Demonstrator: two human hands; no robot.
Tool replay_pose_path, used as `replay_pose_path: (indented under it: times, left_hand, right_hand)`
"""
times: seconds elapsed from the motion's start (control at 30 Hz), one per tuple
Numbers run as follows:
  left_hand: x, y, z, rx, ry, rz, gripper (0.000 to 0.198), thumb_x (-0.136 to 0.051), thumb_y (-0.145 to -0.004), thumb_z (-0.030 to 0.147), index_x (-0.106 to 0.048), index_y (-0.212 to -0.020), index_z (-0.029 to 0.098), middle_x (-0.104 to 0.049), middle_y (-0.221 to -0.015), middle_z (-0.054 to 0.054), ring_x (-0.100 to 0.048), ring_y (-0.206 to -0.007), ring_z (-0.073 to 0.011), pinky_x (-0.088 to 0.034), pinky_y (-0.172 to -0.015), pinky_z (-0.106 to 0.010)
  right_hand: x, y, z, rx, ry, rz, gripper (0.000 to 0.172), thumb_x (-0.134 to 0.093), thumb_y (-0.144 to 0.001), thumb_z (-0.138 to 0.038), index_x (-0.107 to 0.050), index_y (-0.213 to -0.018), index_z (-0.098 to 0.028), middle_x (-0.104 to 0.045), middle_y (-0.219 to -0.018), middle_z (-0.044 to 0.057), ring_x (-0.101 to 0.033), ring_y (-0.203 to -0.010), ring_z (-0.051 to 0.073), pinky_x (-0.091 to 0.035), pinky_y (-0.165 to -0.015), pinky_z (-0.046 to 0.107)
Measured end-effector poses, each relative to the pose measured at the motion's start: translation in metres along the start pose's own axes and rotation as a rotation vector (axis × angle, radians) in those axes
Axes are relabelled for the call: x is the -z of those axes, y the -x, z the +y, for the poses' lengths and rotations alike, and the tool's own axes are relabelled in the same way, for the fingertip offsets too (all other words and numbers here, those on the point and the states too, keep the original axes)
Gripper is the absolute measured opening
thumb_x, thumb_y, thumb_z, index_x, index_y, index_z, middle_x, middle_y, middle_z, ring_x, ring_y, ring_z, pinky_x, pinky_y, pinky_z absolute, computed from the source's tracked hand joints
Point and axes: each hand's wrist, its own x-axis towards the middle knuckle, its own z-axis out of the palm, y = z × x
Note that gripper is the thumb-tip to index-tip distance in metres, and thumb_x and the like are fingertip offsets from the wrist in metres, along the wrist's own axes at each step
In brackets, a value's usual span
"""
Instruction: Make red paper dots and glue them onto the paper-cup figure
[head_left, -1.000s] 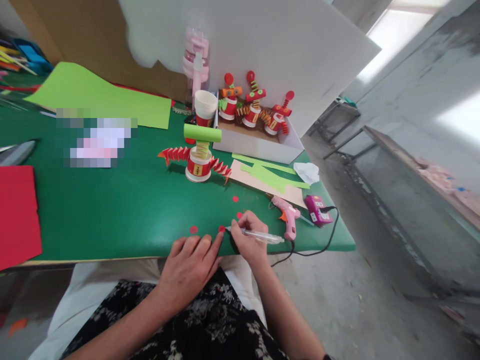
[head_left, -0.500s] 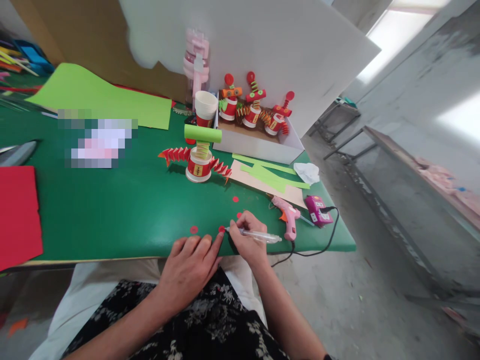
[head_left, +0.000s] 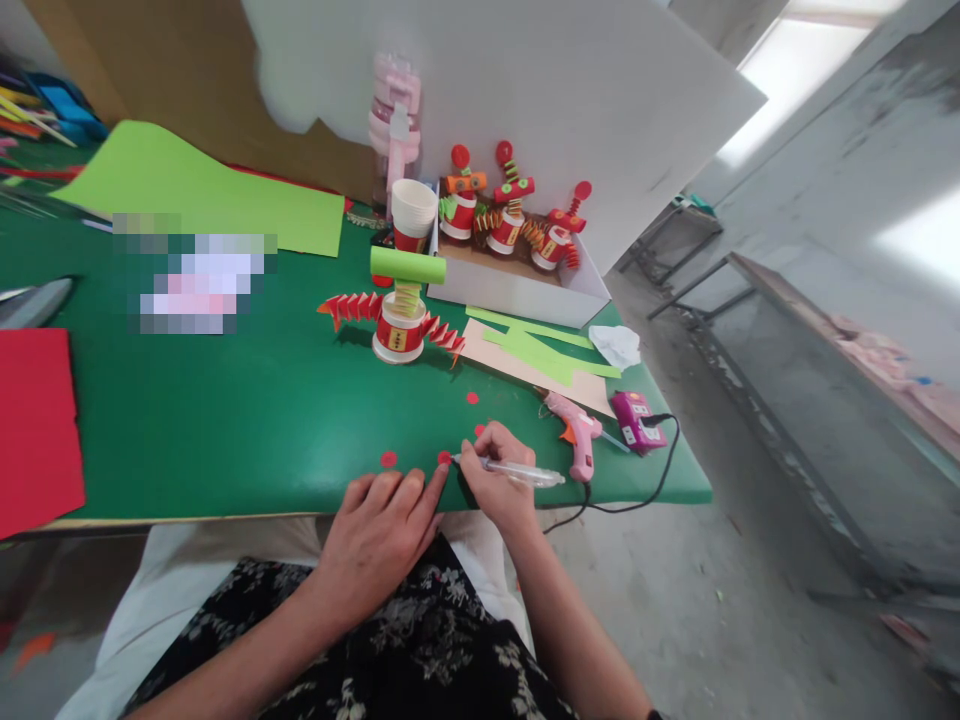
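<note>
Your left hand (head_left: 382,520) lies flat, forefinger touching a red dot (head_left: 445,457) near the front edge of the table (head_left: 225,430), your right hand (head_left: 495,465) pinching a pen (head_left: 536,475) beside it, with open surface farther left and the glue gun (head_left: 577,430) close right.

The clear pen (head_left: 531,473) in the right hand (head_left: 498,482) has moved a tiny bit, its back end now a little farther left, and the head view has turned a touch, so the far white box (head_left: 517,300) shows slightly more to the right.
</note>
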Motion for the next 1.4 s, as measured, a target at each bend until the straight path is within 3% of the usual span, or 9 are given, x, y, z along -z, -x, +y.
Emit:
replay_pose_path:
  times: [0.47, 0.73, 1.4]
  left_hand:
    - [0.0004, 0.0003, -0.0008, -0.002, -0.014, -0.011, 0.038, -0.056, -0.092, 0.026, -0.065, -0.127, 0.014, -0.067, -0.096, -0.008, -0.053, -0.09, -0.0227, -0.038, -0.08, -0.037]
    - [0.0009, -0.0003, -0.0003, -0.008, -0.015, 0.001, 0.036, -0.057, -0.092, 0.026, -0.066, -0.124, 0.013, -0.067, -0.095, -0.007, -0.053, -0.089, -0.0228, -0.039, -0.08, -0.038]
    - [0.0006, 0.0004, -0.0008, -0.003, -0.03, -0.013, 0.037, -0.058, -0.091, 0.026, -0.065, -0.126, 0.016, -0.066, -0.095, -0.007, -0.054, -0.089, -0.022, -0.039, -0.079, -0.037]
  right_hand:
    - [0.0016, 0.0, -0.0006, -0.008, -0.025, -0.016, 0.027, -0.054, -0.074, -0.032, -0.039, -0.053, -0.024, -0.042, -0.048, -0.006, -0.038, -0.044, 0.01, -0.032, -0.046, 0.022]
    - [0.0033, -0.0022, 0.0032, -0.097, -0.2, 0.036, 0.028, -0.056, -0.076, -0.033, -0.04, -0.055, -0.023, -0.038, -0.05, -0.007, -0.033, -0.045, 0.009, -0.029, -0.044, 0.022]
    - [0.0018, -0.0014, -0.0005, -0.024, -0.065, -0.017, 0.027, -0.053, -0.073, -0.033, -0.038, -0.053, -0.024, -0.042, -0.05, -0.006, -0.037, -0.045, 0.01, -0.031, -0.046, 0.022]
